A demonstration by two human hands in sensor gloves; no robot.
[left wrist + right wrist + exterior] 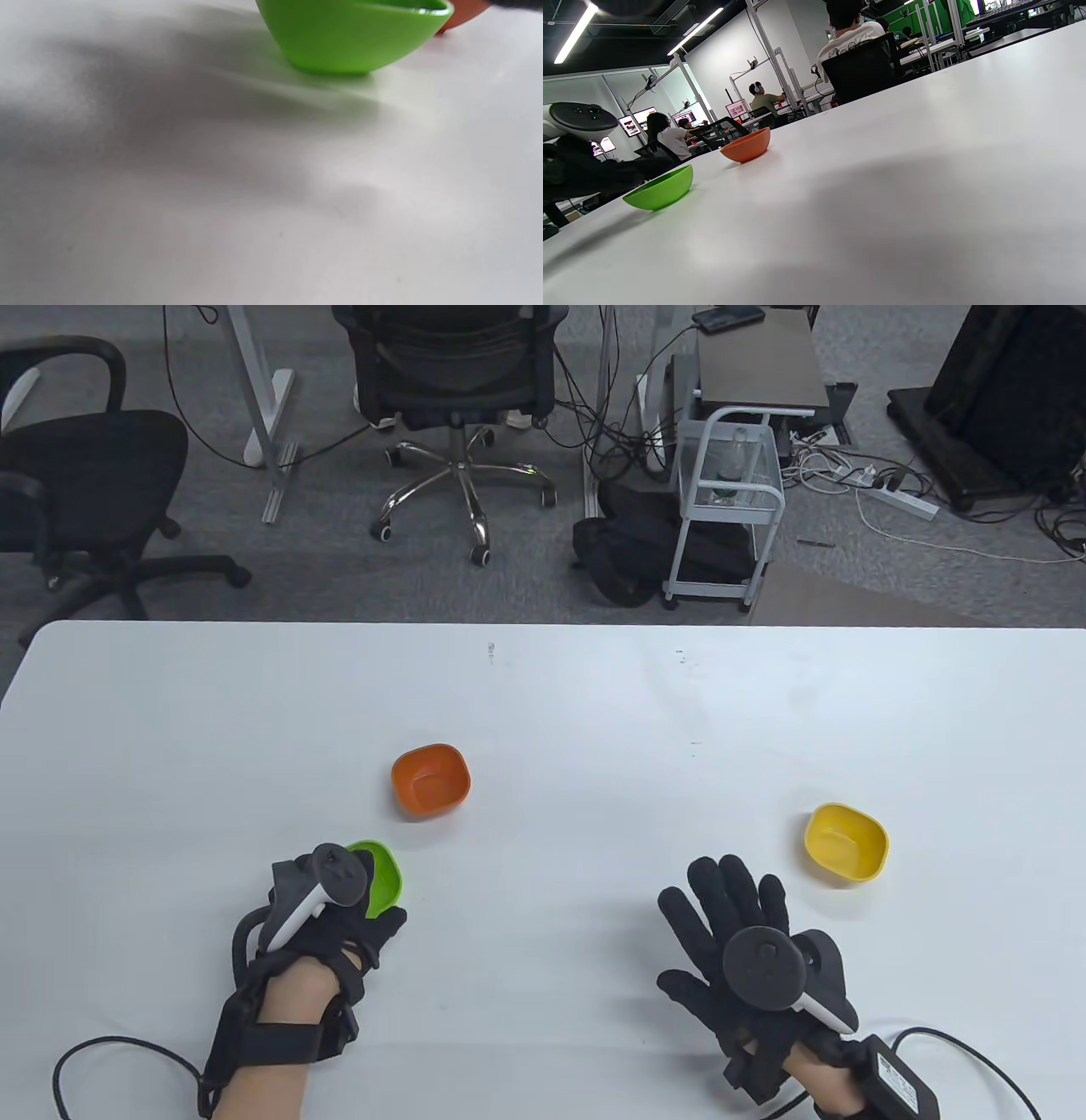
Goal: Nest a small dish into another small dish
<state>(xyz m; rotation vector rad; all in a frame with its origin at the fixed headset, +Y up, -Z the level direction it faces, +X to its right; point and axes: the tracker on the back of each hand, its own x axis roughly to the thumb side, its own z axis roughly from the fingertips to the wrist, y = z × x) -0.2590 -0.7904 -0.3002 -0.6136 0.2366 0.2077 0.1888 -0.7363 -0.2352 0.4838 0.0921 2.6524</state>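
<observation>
Three small dishes stand on the white table (pixel 594 704): an orange one (pixel 431 780) left of centre, a green one (pixel 383 879) just in front of it, and a yellow one (pixel 846 841) at the right. My left hand (pixel 373 918) is at the green dish's near rim, and its tracker hides part of the dish and the fingers. I cannot tell whether it grips the rim. The green dish (pixel 352 36) sits flat on the table, also in the right wrist view (pixel 659 192), with the orange dish (pixel 746 146) beyond it. My right hand (pixel 721 899) lies with fingers spread, empty, left of the yellow dish.
The table's far edge (pixel 543 624) runs across the middle of the table view, with office chairs, a cart and cables on the floor beyond it. A cable (pixel 959 1052) trails from my right wrist at the near right corner.
</observation>
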